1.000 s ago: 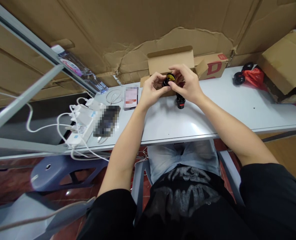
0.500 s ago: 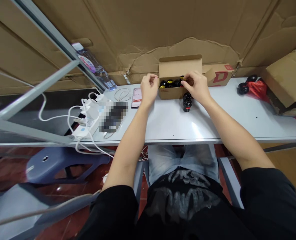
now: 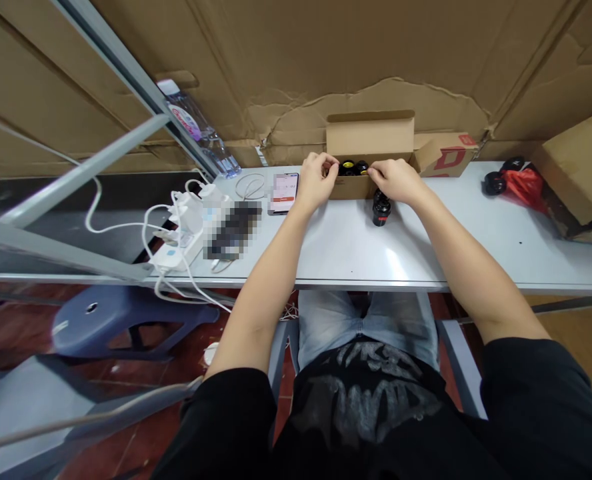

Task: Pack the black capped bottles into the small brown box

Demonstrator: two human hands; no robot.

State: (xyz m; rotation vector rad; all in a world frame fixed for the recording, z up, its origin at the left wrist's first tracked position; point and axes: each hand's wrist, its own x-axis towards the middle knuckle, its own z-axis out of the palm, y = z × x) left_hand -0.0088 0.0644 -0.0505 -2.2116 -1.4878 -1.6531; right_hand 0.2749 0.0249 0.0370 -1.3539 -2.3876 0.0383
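My left hand is curled at the left end of an open cardboard box, its fingers over the rim. My right hand reaches in from the right, with its fingertips at the box's contents. Between them, small black cylindrical parts with yellow tops sit inside the box, partly hidden by my fingers. I cannot tell whether either hand holds one. A black cylindrical part with a red band stands on the white table, just below my right hand.
A smartphone and a pixelated phone lie left of the box, near a white power strip with chargers and cables. A water bottle lies at the back left. A red bag and black wheels lie at right.
A second ago both hands held a yellow-topped black part above the box. Now they are lower, at the box, and that part no longer shows in them. The view has tilted and shifted slightly.
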